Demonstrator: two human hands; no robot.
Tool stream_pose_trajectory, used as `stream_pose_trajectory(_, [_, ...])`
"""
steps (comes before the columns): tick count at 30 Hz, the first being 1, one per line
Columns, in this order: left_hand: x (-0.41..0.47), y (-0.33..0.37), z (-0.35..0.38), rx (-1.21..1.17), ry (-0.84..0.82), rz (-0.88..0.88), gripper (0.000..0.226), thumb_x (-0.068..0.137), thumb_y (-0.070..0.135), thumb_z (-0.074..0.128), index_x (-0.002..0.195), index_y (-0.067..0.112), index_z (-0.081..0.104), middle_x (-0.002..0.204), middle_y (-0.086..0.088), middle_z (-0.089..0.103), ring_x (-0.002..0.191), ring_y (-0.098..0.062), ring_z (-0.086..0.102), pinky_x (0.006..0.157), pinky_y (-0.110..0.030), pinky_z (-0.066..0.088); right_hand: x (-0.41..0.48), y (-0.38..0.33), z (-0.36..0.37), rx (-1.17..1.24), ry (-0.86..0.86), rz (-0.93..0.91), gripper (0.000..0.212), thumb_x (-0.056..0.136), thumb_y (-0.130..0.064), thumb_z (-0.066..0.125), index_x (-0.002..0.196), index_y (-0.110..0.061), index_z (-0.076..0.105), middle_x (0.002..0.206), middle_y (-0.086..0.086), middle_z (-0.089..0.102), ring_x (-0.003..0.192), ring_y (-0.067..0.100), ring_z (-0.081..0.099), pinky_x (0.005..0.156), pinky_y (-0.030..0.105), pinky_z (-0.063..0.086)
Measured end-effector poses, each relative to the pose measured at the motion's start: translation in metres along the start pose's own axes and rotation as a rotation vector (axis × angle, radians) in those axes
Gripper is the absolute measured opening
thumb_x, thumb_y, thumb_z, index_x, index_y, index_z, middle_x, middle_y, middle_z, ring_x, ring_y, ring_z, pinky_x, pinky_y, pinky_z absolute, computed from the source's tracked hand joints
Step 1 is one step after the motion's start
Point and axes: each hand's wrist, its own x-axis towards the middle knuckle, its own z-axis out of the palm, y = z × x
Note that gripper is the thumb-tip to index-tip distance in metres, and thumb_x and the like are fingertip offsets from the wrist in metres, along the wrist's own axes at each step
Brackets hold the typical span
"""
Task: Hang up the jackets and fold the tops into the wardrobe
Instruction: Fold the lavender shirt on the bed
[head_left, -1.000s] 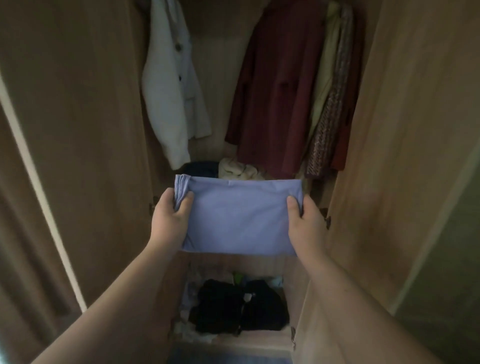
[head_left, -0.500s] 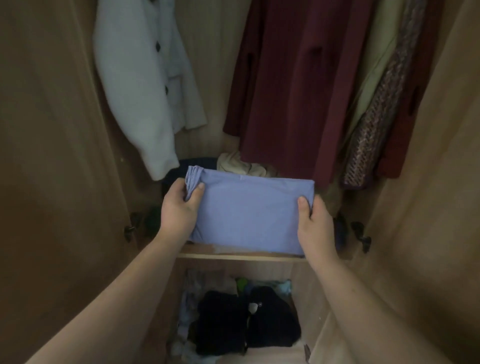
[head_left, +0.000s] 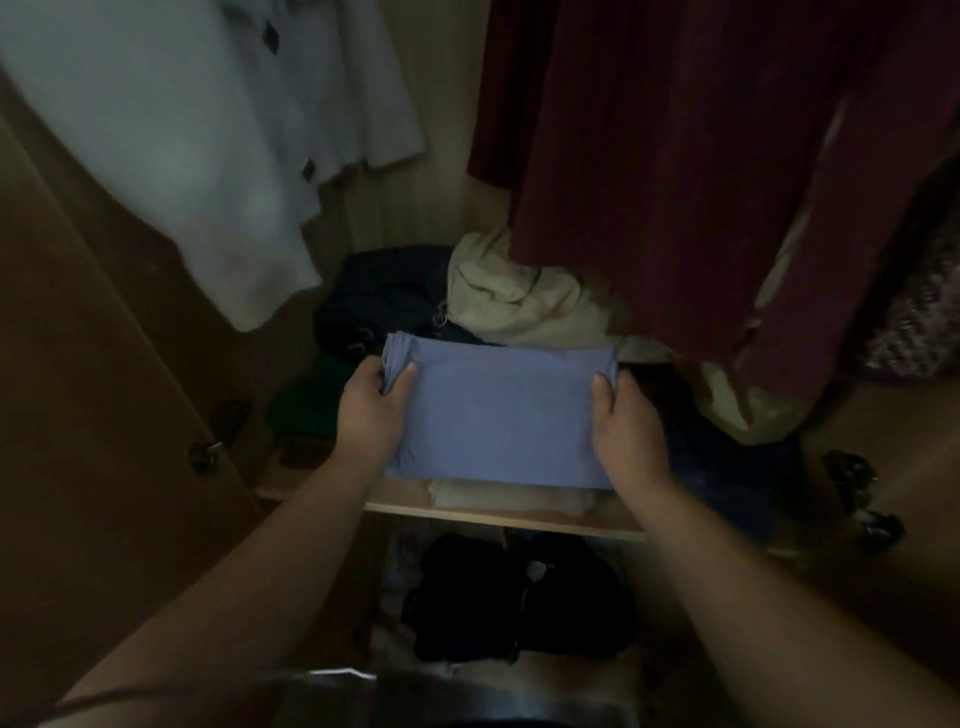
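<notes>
A folded lilac-blue top is held flat over the front of the wardrobe shelf. My left hand grips its left edge, thumb on top and fingers curled under the bunched folds. On the other side my right hand grips the right edge the same way. A pale folded garment lies on the shelf just under the top. Above hang a white jacket at the left and a dark red coat at the right.
Behind the top lie a dark bag or garment, a cream garment and something green. Dark blue cloth lies at the shelf's right. Black clothes fill the lower compartment. Wooden doors flank both sides.
Both hands have carried the folded top forward and down into the wardrobe, over the shelf. The view has moved closer to the shelf.
</notes>
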Motion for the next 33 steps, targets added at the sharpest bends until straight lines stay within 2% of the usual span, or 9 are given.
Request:
stream_pose_trajectory(5, [0.028,-0.039,0.038,0.064,-0.111,-0.130,0.035,0.100,0.030,0.056,0.072,0.017,0.042,0.068,0.001,0.045,0.059,-0.009,0.045,0.043,-0.016,0.030,0.027,0.037,0.024,-0.145,-0.176,0.185,0.043,0.104,-0.047,0.033,0.108,-0.010,0.055,0.095,0.005,0.058,0.075,0.017,0.052,0.065,0.030,0.038])
stream_pose_trajectory(10, [0.045,-0.086,0.064,0.185,-0.286,-0.283,0.029,0.099,0.036,0.057,0.090,0.008,0.055,0.086,-0.012,0.058,0.083,-0.032,0.058,0.064,-0.033,0.039,0.030,0.068,0.046,-0.226,-0.182,0.267,0.040,0.102,-0.046,0.040,0.096,-0.012,0.058,0.087,0.004,0.057,0.086,0.029,0.060,0.072,0.031,0.040])
stream_pose_trajectory(13, [0.047,-0.104,0.068,0.292,-0.327,-0.294,0.035,0.098,0.039,0.057,0.095,0.005,0.052,0.083,-0.010,0.054,0.080,-0.030,0.054,0.065,-0.034,0.036,0.021,0.077,0.056,-0.318,-0.206,0.295,0.037,0.102,-0.044,0.040,0.087,-0.012,0.050,0.077,0.005,0.053,0.077,0.030,0.060,0.064,0.031,0.036])
stream_pose_trajectory(15, [0.043,-0.108,0.068,0.254,-0.327,-0.278,0.035,0.098,0.041,0.056,0.095,0.007,0.047,0.078,-0.004,0.050,0.078,-0.030,0.053,0.060,-0.034,0.034,0.018,0.076,0.056,-0.277,-0.178,0.335,0.038,0.103,-0.043,0.040,0.095,-0.009,0.054,0.087,0.014,0.063,0.080,0.033,0.061,0.065,0.031,0.037])
stream_pose_trajectory(18, [0.039,-0.097,0.059,0.269,-0.280,-0.196,0.038,0.097,0.045,0.055,0.107,0.009,0.045,0.090,-0.005,0.055,0.086,-0.033,0.058,0.065,-0.035,0.042,0.012,0.067,0.047,-0.317,-0.074,0.251,0.039,0.102,-0.041,0.041,0.118,-0.009,0.057,0.112,0.013,0.062,0.101,0.033,0.059,0.083,0.036,0.045])
stream_pose_trajectory(20, [0.037,-0.086,0.054,0.438,-0.220,0.005,0.047,0.097,0.043,0.051,0.125,0.006,0.047,0.113,-0.012,0.056,0.107,-0.033,0.054,0.085,-0.039,0.047,0.006,0.060,0.041,-0.447,0.034,-0.031,0.033,0.101,-0.030,0.039,0.118,-0.009,0.058,0.113,0.012,0.059,0.106,0.031,0.055,0.091,0.038,0.042])
stream_pose_trajectory(24, [0.019,-0.064,0.066,0.658,-0.385,0.426,0.072,0.090,0.053,0.024,0.145,0.011,0.041,0.151,-0.010,0.043,0.143,-0.028,0.032,0.119,-0.048,0.024,0.000,0.047,0.058,-0.528,-0.127,-0.428,0.046,0.096,-0.030,0.038,0.133,-0.008,0.055,0.136,0.013,0.056,0.127,0.031,0.049,0.110,0.043,0.037])
stream_pose_trajectory(28, [-0.004,-0.086,0.088,0.836,-0.651,0.387,0.085,0.085,0.070,0.002,0.158,0.029,0.015,0.167,0.000,0.009,0.154,-0.021,0.000,0.122,-0.050,-0.003,-0.020,0.051,0.085,-0.728,-0.342,-0.317,0.060,0.102,-0.051,0.023,0.147,-0.018,0.045,0.149,0.008,0.048,0.138,0.030,0.043,0.113,0.051,0.033])
stream_pose_trajectory(33, [-0.004,-0.105,0.089,0.831,-0.706,0.387,0.069,0.094,0.065,0.026,0.152,0.030,0.036,0.158,-0.004,0.038,0.146,-0.026,0.033,0.118,-0.053,0.023,-0.031,0.052,0.089,-0.794,-0.375,-0.196,0.062,0.101,-0.053,0.017,0.151,-0.024,0.038,0.152,0.005,0.044,0.141,0.027,0.040,0.116,0.052,0.028])
